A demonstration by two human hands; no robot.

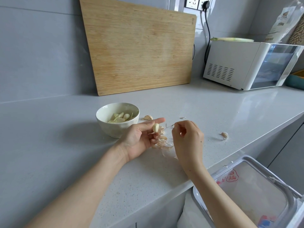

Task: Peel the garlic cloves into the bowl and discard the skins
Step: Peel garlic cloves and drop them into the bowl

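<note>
A white bowl [105, 112] on the grey counter holds several peeled garlic cloves [121, 117]. Just right of it, my left hand [139, 139] is palm up and holds a peeled clove [155, 128] between thumb and fingers, the index finger stretched out. My right hand [187, 137] pinches a thin strip of skin [170, 126] close to that clove. A heap of loose skins [162, 142] lies on the counter under both hands. One unpeeled clove [147, 117] lies beside the bowl, another [224, 135] further right.
A wooden cutting board [139, 46] leans on the wall behind the bowl. A white appliance [246, 66] stands at the back right. Below the counter's edge at the right stands an open bin lined with a plastic bag [250, 186].
</note>
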